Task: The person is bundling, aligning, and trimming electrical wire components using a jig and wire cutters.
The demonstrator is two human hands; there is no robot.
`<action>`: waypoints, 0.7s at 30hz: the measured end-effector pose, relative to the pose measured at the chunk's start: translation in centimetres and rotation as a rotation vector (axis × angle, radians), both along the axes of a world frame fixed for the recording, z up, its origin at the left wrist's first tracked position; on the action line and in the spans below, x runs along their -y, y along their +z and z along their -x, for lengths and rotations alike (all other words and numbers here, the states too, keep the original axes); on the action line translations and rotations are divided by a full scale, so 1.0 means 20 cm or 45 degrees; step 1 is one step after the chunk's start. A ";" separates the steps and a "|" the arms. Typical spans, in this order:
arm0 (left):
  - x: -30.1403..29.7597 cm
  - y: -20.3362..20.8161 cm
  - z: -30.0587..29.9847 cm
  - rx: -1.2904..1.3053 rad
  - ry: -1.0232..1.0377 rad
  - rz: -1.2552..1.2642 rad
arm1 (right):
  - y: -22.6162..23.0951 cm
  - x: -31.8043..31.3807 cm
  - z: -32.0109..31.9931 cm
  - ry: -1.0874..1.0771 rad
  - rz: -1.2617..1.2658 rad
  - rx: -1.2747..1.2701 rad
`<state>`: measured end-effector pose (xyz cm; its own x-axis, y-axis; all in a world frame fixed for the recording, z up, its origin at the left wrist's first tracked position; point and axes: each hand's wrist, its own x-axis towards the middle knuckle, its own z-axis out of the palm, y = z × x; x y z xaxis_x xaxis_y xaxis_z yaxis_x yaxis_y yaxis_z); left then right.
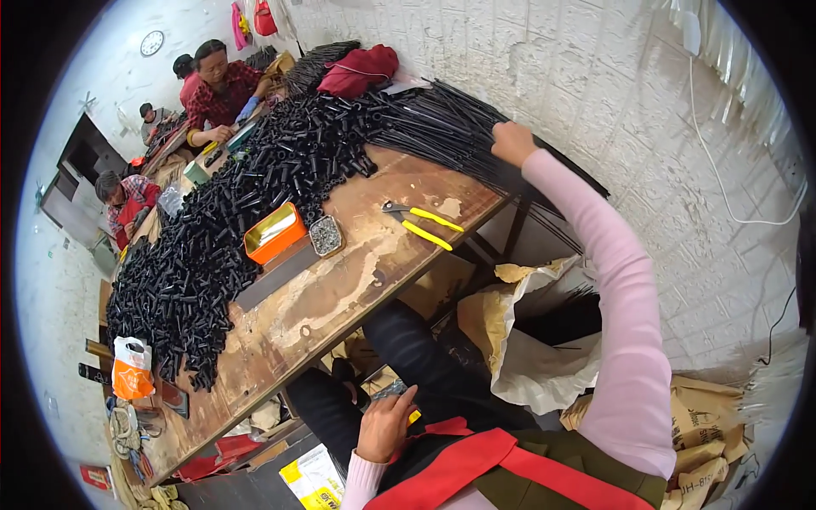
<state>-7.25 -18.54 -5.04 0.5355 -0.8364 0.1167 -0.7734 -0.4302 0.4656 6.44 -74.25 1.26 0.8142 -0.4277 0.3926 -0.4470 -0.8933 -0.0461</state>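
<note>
1. The right hand point(513, 143), at the end of a pink sleeve, reaches to a bundle of long, thin black rods point(438, 132); its fingers are curled together, but I cannot tell whether they grip one.
2. The rods lie at the far right of a worn wooden tabletop point(365, 204), beside a white wall point(595, 85).
3. The left hand point(384, 427) is low, near the lap, index finger extended; whether it holds anything is unclear.
4. Yellow-handled pliers point(427, 235) lie near the tabletop's edge.
5. Left of them are an orange box point(279, 245) and a large heap of short black tubes point(178, 276).
6. An open white sack point(544, 382) stands below.
</note>
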 end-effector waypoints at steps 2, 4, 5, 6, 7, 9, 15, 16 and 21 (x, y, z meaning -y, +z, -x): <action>0.01 -0.02 -0.01 -0.026 -0.035 0.013 | 0.06 0.14 0.01 -0.057 -0.109 0.021; 0.01 -0.02 -0.01 -0.035 -0.040 0.017 | 0.08 0.24 0.01 0.089 -0.074 0.077; 0.00 -0.02 -0.01 -0.046 -0.036 0.011 | 0.10 0.24 0.00 0.094 -0.066 0.080; -0.01 -0.03 -0.02 -0.042 -0.032 0.020 | 0.13 0.24 -0.01 0.041 -0.065 0.096; -0.03 -0.04 -0.02 -0.041 -0.027 0.022 | 0.17 0.22 -0.03 -0.004 -0.067 0.111; -0.06 -0.06 -0.02 -0.038 -0.004 0.024 | 0.26 0.10 -0.07 -0.001 -0.055 0.120; -0.15 -0.01 -0.03 -0.026 -0.025 0.115 | 0.58 0.14 -0.14 -0.022 -0.236 0.198; -0.17 0.02 -0.04 -0.057 -0.043 0.105 | 0.67 0.07 -0.16 0.012 -0.517 0.268; -0.03 0.37 -0.25 -0.261 -0.174 0.577 | 0.91 -0.43 -0.16 0.651 -2.037 0.489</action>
